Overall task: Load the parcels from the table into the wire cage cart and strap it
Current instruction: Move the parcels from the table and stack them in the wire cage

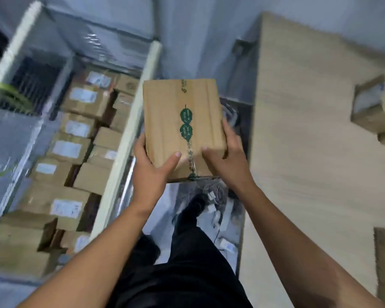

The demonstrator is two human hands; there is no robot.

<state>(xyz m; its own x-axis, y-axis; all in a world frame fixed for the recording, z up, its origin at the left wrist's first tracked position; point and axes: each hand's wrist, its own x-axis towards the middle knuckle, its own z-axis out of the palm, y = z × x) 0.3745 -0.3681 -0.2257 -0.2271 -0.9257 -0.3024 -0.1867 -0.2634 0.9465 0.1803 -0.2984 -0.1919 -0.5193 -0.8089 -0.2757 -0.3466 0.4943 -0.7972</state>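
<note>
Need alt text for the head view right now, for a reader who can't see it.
Both hands, left and right, hold a cardboard parcel between the cart of stacked parcels and the wooden table, where a few boxes remain.

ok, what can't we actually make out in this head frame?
- Labels on the parcels in the cart: motion blur, unreadable.
- Print on the held cardboard box: too blurred to read.
- Parcels on the table: cut off by the right edge, so no count.
- Strap: none identifiable.
- Cart wire mesh: blurred.
</note>
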